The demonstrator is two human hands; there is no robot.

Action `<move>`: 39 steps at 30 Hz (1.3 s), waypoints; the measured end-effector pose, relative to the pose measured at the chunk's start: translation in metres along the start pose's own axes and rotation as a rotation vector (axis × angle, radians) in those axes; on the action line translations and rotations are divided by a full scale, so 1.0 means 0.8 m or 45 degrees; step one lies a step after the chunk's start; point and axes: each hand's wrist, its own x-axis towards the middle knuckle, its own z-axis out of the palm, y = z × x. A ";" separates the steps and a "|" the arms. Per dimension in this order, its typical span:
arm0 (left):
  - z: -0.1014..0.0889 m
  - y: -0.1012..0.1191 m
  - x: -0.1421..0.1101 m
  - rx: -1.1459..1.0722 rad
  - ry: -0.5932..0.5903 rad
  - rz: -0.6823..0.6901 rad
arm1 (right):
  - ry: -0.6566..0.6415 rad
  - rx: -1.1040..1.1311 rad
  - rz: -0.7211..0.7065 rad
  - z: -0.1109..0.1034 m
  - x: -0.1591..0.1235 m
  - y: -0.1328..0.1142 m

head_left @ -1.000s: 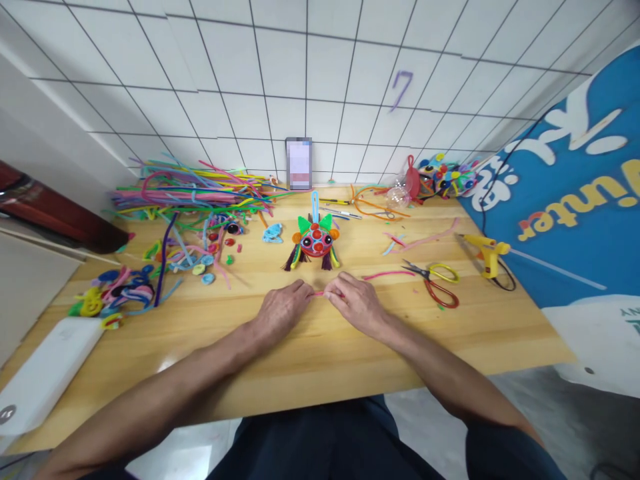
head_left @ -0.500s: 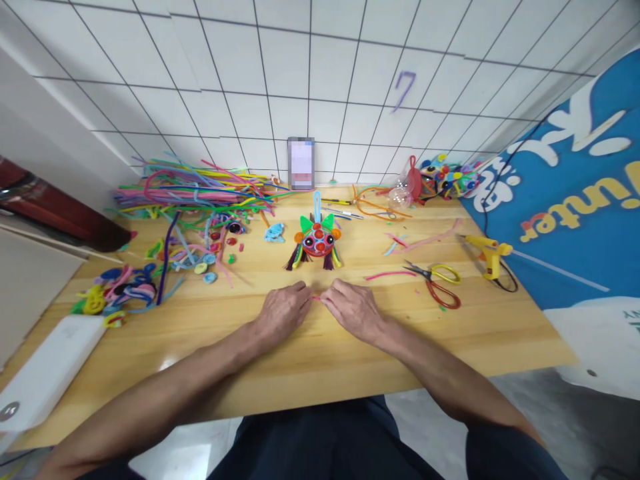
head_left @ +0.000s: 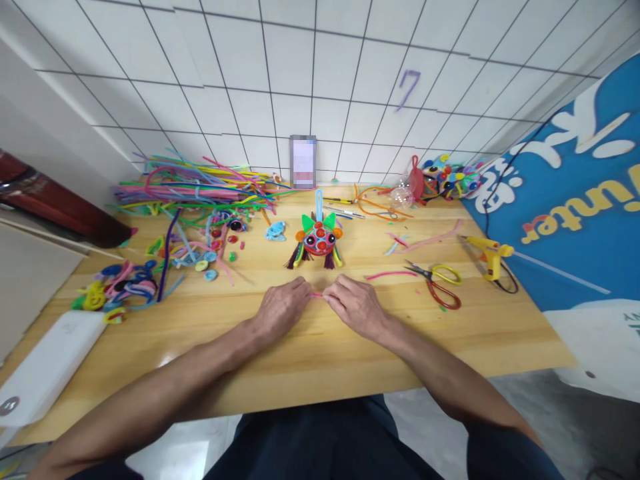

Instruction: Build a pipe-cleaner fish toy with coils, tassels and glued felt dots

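Between my two hands a short stretch of pink pipe cleaner (head_left: 317, 295) shows, just above the tabletop. My left hand (head_left: 286, 305) is closed on one end of it, and my right hand (head_left: 354, 305) pinches the other; the ends themselves are hidden by the fingers. Straight beyond the hands sits a colourful animal-head ornament (head_left: 321, 240) with green ears, dark tassels and a light blue loop on top. A loose pink pipe cleaner (head_left: 391, 274) lies to the right of my right hand, close to scissors (head_left: 434, 280) with one yellow and one red-brown handle.
A yellow glue gun (head_left: 493, 257) lies at the right edge. Bundled pipe cleaners (head_left: 195, 190) fill the back left, with small coloured pieces (head_left: 210, 275) before them. A white box-like device (head_left: 53, 367) and red-brown cylinder (head_left: 50, 200) stand left. A phone (head_left: 303, 162) leans against the wall.
The hands have hardly moved and still grip the pink pipe cleaner, with slightly more of it showing between them. The whole view has shifted a little.
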 end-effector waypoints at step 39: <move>-0.034 0.014 0.006 -0.393 0.190 0.193 | -0.241 -0.115 -0.115 -0.038 0.034 -0.003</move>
